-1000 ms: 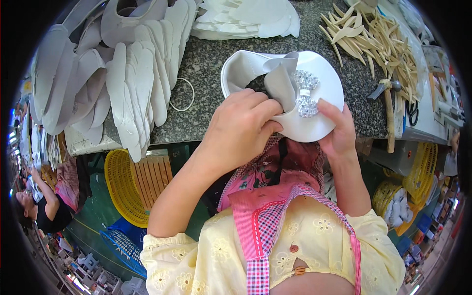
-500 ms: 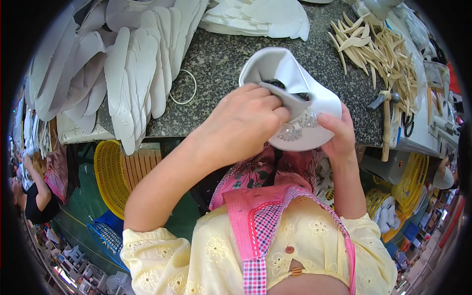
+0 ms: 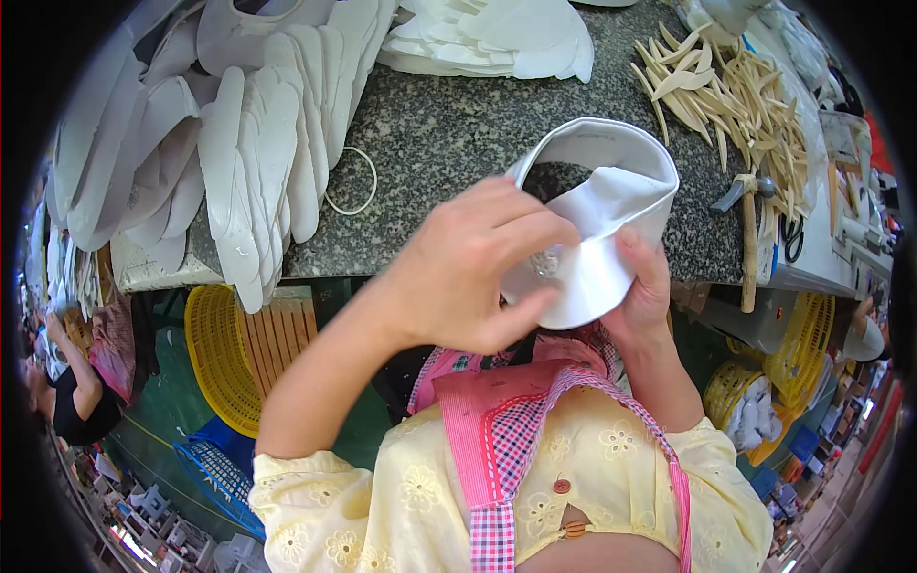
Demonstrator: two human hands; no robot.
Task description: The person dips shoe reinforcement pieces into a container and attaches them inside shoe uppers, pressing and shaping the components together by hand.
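Observation:
My right hand grips a white shoe upper at its right side, thumb lying on the outer face. The upper is held over the table's front edge, with its round opening facing up and a smooth strap part folded across it. Clear stones show on its lower left. Over the left side of the upper is my left hand, thumb and forefinger spread apart, the forefinger against the white material. The other fingertips of that hand are partly hidden, and its outline is slightly blurred.
White shoe-shaped pieces lie stacked along the left of the speckled stone table, more at the back. A white elastic loop lies between. At right are beige curved strips, a hammer and black-handled scissors. Yellow baskets stand below.
The shoe upper has turned and shifted right, so its opening faces up and fewer stones show. My left hand's thumb and forefinger have spread from a closed grip on the upper's flap.

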